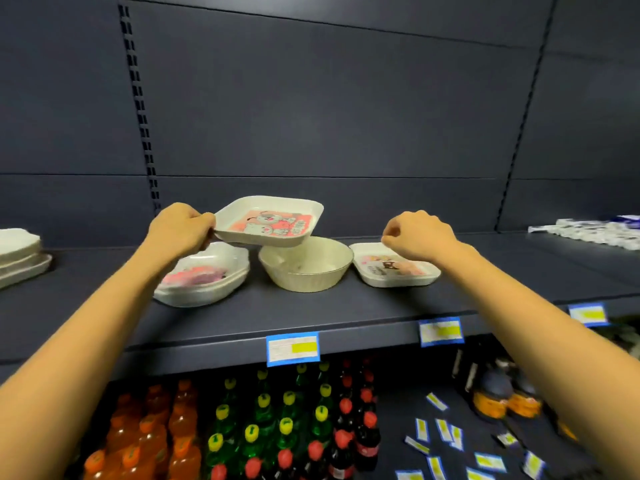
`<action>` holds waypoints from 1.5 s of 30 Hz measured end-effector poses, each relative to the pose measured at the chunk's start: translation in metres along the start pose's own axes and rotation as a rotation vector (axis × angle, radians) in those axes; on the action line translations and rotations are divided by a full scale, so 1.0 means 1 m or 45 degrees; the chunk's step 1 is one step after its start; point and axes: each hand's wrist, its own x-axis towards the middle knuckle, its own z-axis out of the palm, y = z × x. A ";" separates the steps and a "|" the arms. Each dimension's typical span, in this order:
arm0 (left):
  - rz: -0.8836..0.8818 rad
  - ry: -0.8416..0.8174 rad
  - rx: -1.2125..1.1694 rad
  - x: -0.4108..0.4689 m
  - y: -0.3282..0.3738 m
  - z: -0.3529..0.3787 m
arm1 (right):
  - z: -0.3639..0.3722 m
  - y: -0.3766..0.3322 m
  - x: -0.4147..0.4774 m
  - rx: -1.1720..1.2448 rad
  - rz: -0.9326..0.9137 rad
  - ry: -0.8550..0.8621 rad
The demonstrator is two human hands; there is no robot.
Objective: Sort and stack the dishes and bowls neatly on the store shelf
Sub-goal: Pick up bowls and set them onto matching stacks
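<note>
At the centre of the frame, above the dark shelf (311, 306), the left hand (180, 225) pinches the left rim of a square cartoon-printed dish (268, 221), holding it clear of the shelf, over the gap between a stack of oval dishes (204, 275) at lower left and a round bowl (306, 263) just right of them. The right hand (419, 233) is loosely curled and holds nothing, hovering over a second printed dish (394, 268) that lies flat right of the bowl.

The carried dish tilts slightly, its right side lower and near the bowl's rim; its broad side runs left to right across the frame, open face up. It looks like a match for the flat printed dish, so I judge that the place to set it. To do this well, level it first, lift it clear over the bowl, square the corners above its mate and lower it so it nests. A one-edge pinch may let it swing; the free hand could steady the far rim.
</note>
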 end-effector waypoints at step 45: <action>0.174 0.283 0.925 -0.074 0.018 0.018 | 0.018 -0.046 0.008 0.251 -0.668 -0.073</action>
